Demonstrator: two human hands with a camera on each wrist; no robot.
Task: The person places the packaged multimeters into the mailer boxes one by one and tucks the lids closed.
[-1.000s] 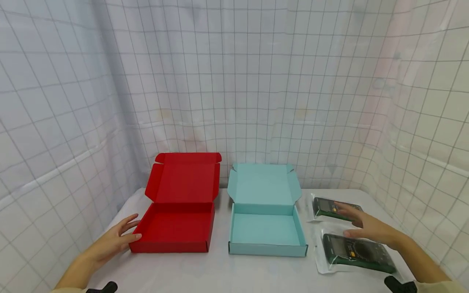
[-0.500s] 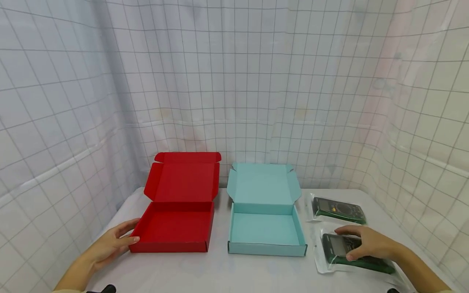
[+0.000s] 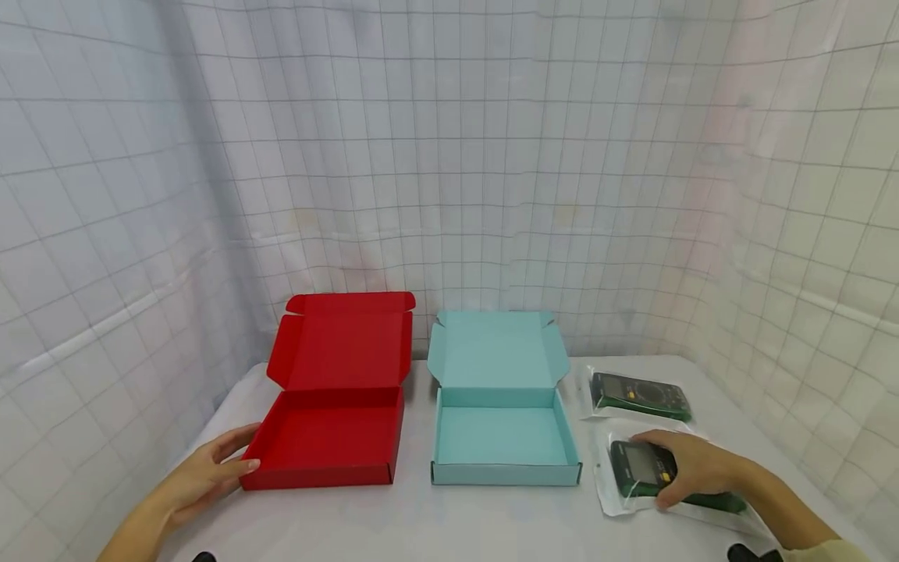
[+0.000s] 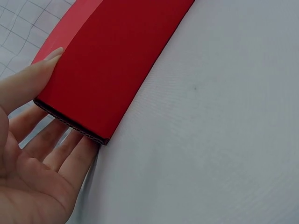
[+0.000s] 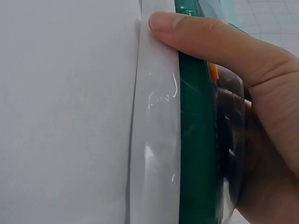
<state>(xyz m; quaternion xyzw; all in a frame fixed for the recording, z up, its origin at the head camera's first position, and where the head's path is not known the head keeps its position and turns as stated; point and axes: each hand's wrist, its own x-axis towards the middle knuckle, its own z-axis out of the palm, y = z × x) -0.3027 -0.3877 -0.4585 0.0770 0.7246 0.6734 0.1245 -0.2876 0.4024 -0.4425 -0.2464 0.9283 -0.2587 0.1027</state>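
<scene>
My left hand point(image 3: 193, 478) is at the near left corner of an open red cardboard box point(image 3: 330, 433). In the left wrist view its thumb point(image 4: 49, 63) lies on the box's edge and the fingers extend along the end wall, loosely bent. My right hand point(image 3: 698, 468) grips the nearer digital multimeter point(image 3: 635, 463), which is black and green and sealed in a clear plastic bag. Its thumb point(image 5: 163, 22) presses the bag's margin on the near side in the right wrist view, while the fingers reach across to the far side, partly hidden.
Beside the red box stands an open light-blue box point(image 3: 502, 437), its lid raised. A second bagged multimeter point(image 3: 642, 394) lies behind the gripped one. A white cloth point(image 3: 492, 523) covers the table, and gridded curtains point(image 3: 485, 172) hang on three sides.
My right hand has come down and nearer, from above the multimeters onto the nearer one, and grips it. My left hand stays at the red box. The head view has shifted slightly.
</scene>
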